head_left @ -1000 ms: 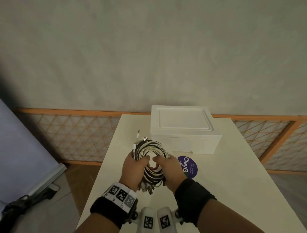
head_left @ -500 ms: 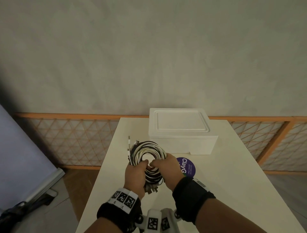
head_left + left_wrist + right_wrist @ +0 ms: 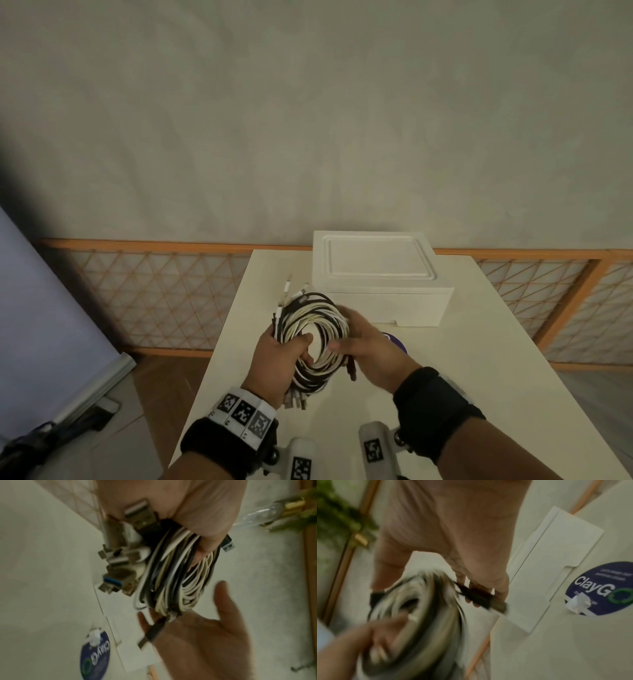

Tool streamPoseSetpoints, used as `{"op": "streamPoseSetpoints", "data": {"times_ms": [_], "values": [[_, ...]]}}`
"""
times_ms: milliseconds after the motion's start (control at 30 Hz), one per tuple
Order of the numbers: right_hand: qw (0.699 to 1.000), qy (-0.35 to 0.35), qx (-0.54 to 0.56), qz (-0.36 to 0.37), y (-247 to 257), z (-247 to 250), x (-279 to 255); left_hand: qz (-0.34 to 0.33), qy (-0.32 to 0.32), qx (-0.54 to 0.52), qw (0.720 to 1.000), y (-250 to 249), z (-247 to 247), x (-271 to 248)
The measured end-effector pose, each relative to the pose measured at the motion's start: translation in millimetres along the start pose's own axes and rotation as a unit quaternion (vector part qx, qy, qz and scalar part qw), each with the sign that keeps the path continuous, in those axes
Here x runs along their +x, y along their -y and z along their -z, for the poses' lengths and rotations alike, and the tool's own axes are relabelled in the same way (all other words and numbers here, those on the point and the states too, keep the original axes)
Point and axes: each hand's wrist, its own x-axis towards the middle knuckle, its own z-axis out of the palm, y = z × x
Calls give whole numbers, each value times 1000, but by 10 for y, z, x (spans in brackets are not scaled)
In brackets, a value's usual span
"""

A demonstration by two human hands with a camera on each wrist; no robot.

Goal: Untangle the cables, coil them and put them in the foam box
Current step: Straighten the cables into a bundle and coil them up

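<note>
A coil of black and white cables (image 3: 308,310) hangs above the white table (image 3: 479,377), its plug ends sticking out at top left and bottom. My left hand (image 3: 281,366) grips the coil's left side, thumb through the ring; the left wrist view shows the coil (image 3: 171,574) pressed under that hand (image 3: 197,507). My right hand (image 3: 370,349) cups the coil's right side with a spread palm (image 3: 205,642), and a black plug lies across its fingers (image 3: 471,599). The white foam box (image 3: 376,270) stands just behind with its lid on. The coil (image 3: 419,601) is blurred in the right wrist view.
A round purple ClayGo sticker (image 3: 599,588) with a small white clip (image 3: 578,604) on it lies on the table under my right hand. An orange lattice fence (image 3: 154,298) runs behind the table. The table's left edge drops to the floor close to my left hand.
The coil has tilted up and shifted slightly toward the box. My right hand has loosened from a grip to an open cupping palm. The left hand keeps its hold.
</note>
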Motion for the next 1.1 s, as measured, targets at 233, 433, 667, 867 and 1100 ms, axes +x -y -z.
{"op": "streamPoseSetpoints", "data": {"times_ms": [233,433,667,867,1100], "values": [[937,41,-334,93,279,-59,106,-73,149,213,963,18,56,36],[961,-77,-232,130,3,-234,92,-79,111,193,972,-9,103,69],[973,-69,-209,77,-42,-324,99,-35,81,190,978,116,34,57],[891,-133,-418,119,-133,-174,33,-83,101,375,918,62,149,203],[616,-9,-761,204,-112,-389,94,-170,162,619,749,141,-48,168]]}}
